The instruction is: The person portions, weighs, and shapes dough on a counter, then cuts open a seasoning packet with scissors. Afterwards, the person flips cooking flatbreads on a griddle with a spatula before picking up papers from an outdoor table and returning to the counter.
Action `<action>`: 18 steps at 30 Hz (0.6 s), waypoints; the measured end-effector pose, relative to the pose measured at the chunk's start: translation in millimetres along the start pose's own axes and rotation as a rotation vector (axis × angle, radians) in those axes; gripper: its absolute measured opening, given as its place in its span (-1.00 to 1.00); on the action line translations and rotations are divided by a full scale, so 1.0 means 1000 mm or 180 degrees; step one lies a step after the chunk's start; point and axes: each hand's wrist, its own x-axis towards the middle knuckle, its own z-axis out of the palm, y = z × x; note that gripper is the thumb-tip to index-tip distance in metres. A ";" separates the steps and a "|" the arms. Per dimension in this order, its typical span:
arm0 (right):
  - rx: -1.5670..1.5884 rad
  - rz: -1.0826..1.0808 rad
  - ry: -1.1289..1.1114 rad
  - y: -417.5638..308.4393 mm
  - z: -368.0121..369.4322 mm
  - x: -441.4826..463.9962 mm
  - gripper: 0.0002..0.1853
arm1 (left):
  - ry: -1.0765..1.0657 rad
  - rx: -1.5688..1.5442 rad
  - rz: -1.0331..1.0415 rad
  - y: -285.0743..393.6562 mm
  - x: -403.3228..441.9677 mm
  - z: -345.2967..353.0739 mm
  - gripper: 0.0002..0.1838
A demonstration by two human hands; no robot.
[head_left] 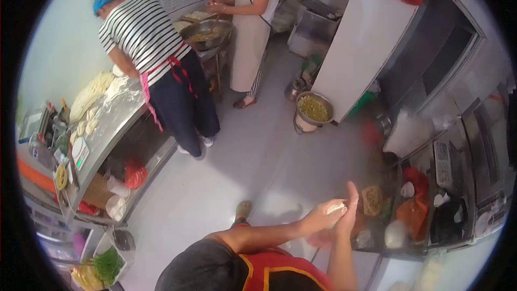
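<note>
Far-L to nr-L: steel counter (121, 119) w/ large dough slab (92, 97) at its wall side; digital scale (81, 153) nearer, same surface. Green leaves (107, 265) in nr-L corner. Co-worker in striped top (145, 35), blue cap, bent over the counter. To the R, large steel bowl (188, 33) w/ filling; 2nd co-worker, pale apron (249, 48), stands at its R side, hands raised nr the rim. Centre-R, far: basin of green filling (313, 109), set above floor level.

Nr centre-R: L hand (320, 216) comes in from the L, fingers curled on pale dough piece (336, 208); grip judged closed on it. R hand (350, 213) abuts from the R, palm turned in, fingers straight and pointing far. Pressure from R hand: cannot tell.

Key relation: piece sits btwn the two hands, R of the L palm and L of the R palm. Long axis approx L–R, R end slightly farther, so crosswise to R fingers. L hand nearer, covers part; full shape hidden.

R of hands: tray of filling (372, 200), apart from both; beyond it, orange bag (413, 218).
</note>
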 end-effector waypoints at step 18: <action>-0.0681 -0.0333 0.0173 0.076 0.176 0.377 -0.71 | -0.1415 0.5970 0.0406 0.085 0.265 -0.315 -0.51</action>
